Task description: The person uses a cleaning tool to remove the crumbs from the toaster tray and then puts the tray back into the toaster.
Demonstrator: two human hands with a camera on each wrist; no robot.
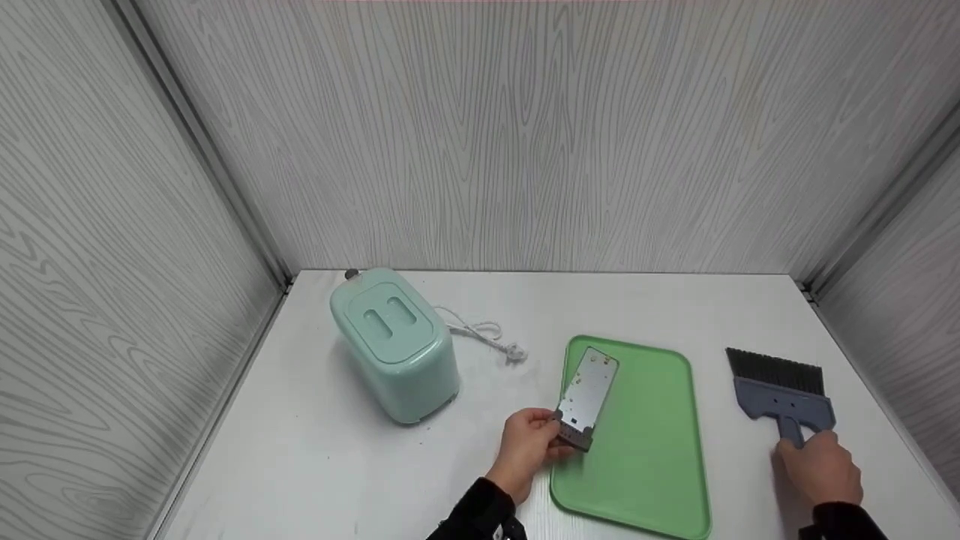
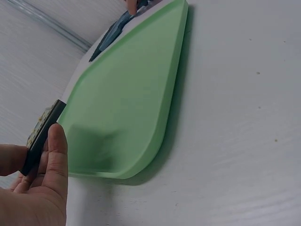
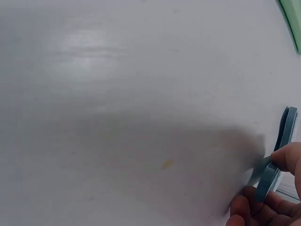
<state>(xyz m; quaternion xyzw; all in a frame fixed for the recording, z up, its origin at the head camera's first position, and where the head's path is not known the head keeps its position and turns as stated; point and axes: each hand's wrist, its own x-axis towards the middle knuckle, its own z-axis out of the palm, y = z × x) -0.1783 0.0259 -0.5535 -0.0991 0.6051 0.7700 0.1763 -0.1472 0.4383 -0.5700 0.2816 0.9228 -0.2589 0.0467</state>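
Note:
My left hand [image 1: 526, 450] pinches the dark end of a narrow silver crumb tray [image 1: 589, 390]. Yellowish-brown crumbs are scattered over its metal face. It hangs over the left part of a green tray [image 1: 645, 472], and in the left wrist view thumb and fingers clasp its dark edge [image 2: 43, 136]. At the right, my right hand [image 1: 821, 469] grips the handle of a blue-grey brush [image 1: 787, 409], its dark bristles pointing away from me. The right wrist view shows only part of the brush handle [image 3: 268, 181] between thumb and fingers.
A mint-green toaster [image 1: 397, 352] with its lid on stands at the left. Its white cord and plug [image 1: 514, 352] lie behind, toward the middle. Small crumbs dot the white table [image 1: 330, 472]. Wood-grain panels [image 1: 525, 135] rise at the back and both sides.

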